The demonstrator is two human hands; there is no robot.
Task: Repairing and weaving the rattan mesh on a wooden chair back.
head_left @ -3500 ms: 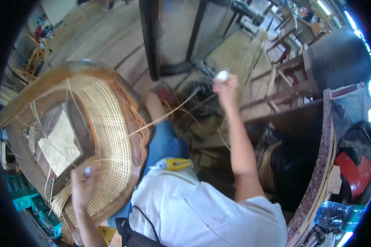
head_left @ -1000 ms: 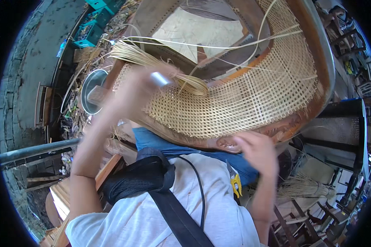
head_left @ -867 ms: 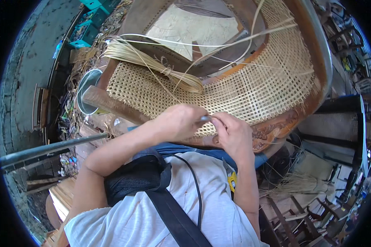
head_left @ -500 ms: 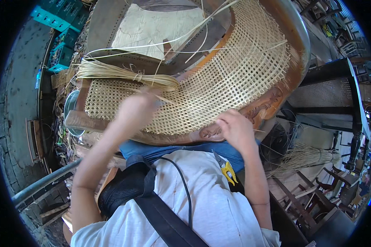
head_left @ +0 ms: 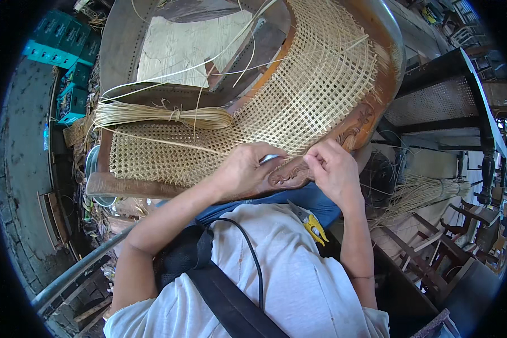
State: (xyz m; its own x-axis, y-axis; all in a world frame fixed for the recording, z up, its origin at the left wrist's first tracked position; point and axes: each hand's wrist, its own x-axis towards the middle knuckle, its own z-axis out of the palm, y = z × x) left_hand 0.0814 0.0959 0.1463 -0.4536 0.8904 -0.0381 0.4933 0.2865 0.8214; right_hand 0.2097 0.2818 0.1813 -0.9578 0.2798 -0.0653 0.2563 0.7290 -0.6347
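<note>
Panel of straw-coloured open-mesh cane (head_left: 315,79), in a carved brown wooden frame (head_left: 132,185), lay under and beyond the grip, its near edge at the lap, seemingly for steadiness. Right hand (head_left: 331,168) pinched, apparently on a fine pale strand (head_left: 296,156); left hand (head_left: 248,168) curled at a silvery piece (head_left: 270,158), hold uncertain. Tied straw-coloured cane bundle (head_left: 163,115) sat beyond, apparently for reach; open room lay right of the grip.

Strand (head_left: 174,144) runs out of sight behind left hand (head_left: 245,168); inside of that grip hidden. Right hand (head_left: 333,172): too small to tell what the fingertips pinch. Frame (head_left: 359,125) cut off up top, hides most of bucket (head_left: 92,161). Crate (head_left: 72,107) contents unclear.
</note>
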